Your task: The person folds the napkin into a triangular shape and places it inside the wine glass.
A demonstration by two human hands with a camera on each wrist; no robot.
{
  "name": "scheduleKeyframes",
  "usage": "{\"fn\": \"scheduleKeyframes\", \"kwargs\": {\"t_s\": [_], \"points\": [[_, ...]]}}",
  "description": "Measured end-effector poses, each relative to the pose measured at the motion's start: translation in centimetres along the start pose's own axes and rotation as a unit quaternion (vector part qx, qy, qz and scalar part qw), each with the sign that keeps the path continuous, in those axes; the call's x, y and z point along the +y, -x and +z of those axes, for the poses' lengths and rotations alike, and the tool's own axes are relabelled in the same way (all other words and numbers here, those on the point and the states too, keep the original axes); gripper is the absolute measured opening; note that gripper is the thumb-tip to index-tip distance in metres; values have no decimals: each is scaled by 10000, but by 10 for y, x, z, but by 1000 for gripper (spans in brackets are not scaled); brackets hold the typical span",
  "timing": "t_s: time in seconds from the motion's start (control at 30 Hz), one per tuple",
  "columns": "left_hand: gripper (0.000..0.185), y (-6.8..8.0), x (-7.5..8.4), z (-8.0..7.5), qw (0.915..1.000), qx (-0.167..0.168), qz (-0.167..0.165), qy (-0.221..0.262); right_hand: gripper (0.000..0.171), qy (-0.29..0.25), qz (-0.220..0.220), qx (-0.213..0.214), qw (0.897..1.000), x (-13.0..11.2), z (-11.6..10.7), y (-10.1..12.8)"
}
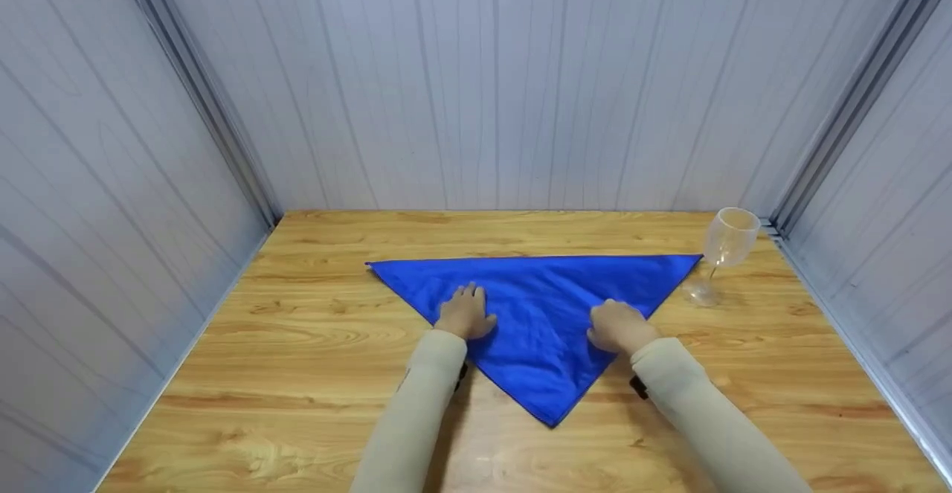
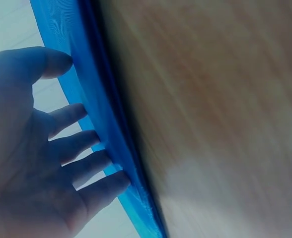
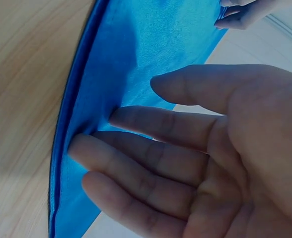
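A blue cloth (image 1: 543,329), folded into a triangle, lies on the wooden table with its long edge at the back and one corner toward the front. My left hand (image 1: 466,313) rests on its left part, and the left wrist view shows the fingers (image 2: 79,146) spread, their tips at the cloth. On the right part is my right hand (image 1: 619,326). Its fingers (image 3: 136,163) are slightly bent with the tips touching the fabric in the right wrist view, and nothing is pinched between them. Shallow wrinkles run through the cloth between both hands.
A clear stemmed wine glass (image 1: 730,239) stands upright at the back right, close to the cloth's right corner. Pale panel walls (image 1: 476,91) rise behind and on both sides of the wooden table (image 1: 297,374).
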State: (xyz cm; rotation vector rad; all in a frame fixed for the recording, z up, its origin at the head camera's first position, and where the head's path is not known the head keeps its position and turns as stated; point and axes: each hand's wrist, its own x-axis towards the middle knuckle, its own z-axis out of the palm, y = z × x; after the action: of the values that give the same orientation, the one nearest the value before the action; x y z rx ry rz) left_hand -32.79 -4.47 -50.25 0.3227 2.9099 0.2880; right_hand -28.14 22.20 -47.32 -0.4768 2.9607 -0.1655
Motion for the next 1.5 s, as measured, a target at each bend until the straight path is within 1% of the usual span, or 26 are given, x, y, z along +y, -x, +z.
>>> {"fn": "scheduleKeyframes", "kwargs": {"t_s": [0.13,0.3,0.53,0.77,0.9,1.27,1.37,1.5], "points": [[65,0,-2,0,9999,35,77,102,19,-110,89,-94,9999,-2,0,1],[65,-1,-3,0,9997,7,116,228,20,-89,136,-108,9998,-3,1,0],[65,-1,-3,1,9991,-9,127,415,21,-19,58,11,10000,-1,2,0],[60,0,-2,-1,9981,82,312,524,22,-14,32,68,10000,0,2,2],[58,-2,-3,-1,9971,92,325,675,22,-39,16,131,9999,0,3,4],[57,-5,-8,-2,9948,190,544,835,24,-17,-6,189,9998,-2,2,5],[58,-5,-10,0,9946,163,636,809,24,-50,-9,166,9999,-2,3,5],[60,-5,-12,1,9936,-1,703,885,26,-113,7,147,9998,0,3,5]]}}
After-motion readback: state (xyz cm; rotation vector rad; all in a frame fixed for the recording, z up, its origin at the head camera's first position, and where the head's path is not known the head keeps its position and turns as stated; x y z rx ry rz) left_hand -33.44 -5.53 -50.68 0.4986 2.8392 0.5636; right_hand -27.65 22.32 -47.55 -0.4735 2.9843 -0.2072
